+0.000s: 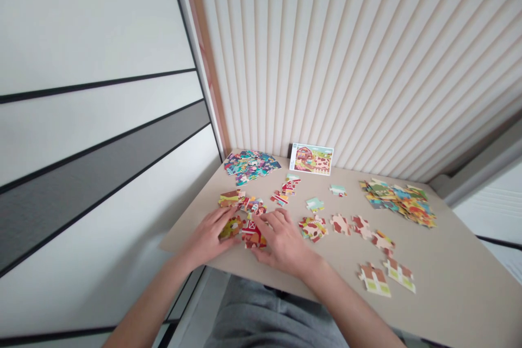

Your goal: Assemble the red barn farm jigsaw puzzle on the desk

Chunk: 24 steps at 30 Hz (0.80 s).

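My left hand [212,232] rests low over the table's near left part, fingers apart, beside a yellow-green puzzle piece [231,228]. My right hand [280,236] reaches in from the other side, its fingers bent at the edge of a red barn piece [253,232]; whether its fingertips grip that piece is hidden. Colourful pieces [253,205] lie just beyond both hands, with a green and brown piece [230,198] at their left. Right of my right hand sits a small group of cow-patterned pieces [313,228].
A farm picture card [312,159] stands at the back of the table [452,283]. Blue-purple pieces [250,166] are heaped at the back left, orange-green ones [399,202] at the right. Loose brown-white pieces [374,279] lie near the front right.
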Motion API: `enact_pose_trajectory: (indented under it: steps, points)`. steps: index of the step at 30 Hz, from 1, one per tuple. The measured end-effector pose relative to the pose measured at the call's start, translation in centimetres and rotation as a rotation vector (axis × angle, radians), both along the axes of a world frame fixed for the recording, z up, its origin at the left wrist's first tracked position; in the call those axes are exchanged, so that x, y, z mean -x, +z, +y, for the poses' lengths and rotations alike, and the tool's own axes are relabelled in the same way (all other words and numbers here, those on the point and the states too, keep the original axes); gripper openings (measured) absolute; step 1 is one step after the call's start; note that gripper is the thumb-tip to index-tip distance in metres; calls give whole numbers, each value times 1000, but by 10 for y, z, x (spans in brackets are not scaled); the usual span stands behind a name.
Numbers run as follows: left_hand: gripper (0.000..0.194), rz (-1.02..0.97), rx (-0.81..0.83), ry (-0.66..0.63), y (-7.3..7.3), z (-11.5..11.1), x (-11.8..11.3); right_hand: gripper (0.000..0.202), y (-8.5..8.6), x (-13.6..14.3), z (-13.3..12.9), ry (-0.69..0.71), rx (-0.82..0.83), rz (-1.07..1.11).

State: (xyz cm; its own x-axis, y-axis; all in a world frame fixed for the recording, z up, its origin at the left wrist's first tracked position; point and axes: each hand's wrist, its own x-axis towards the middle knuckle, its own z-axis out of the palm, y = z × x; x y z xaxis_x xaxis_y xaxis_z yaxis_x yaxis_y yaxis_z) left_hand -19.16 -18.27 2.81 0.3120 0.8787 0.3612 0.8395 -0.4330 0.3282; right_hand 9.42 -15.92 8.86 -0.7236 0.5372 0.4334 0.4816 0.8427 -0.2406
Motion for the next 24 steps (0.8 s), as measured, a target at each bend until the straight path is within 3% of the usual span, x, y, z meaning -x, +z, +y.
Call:
enact_pose_trajectory:
  steps: [5, 8, 12, 17, 20, 24]
  points:
    - [51, -58, -129, 132, 17, 26, 13, 54, -12, 58, 20, 14, 4, 14]
    - [51, -15, -3, 87, 17, 55, 23, 37, -26, 74, 28, 8, 39, -36]
    - [52, -167, 121, 40, 9, 77, 33, 43, -32, 65, 33, 65, 68, -58]
    - [54, -333, 124, 114, 1, 73, 45, 44, -28, 47, 34, 132, 101, -66]
    - [55, -445, 126, 151, -2, 71, 48, 34, -29, 48, 38, 31, 123, -11]
    - [56, -399, 108, 90, -1, 71, 43, 30, -28, 59, 62, -164, 165, -30]
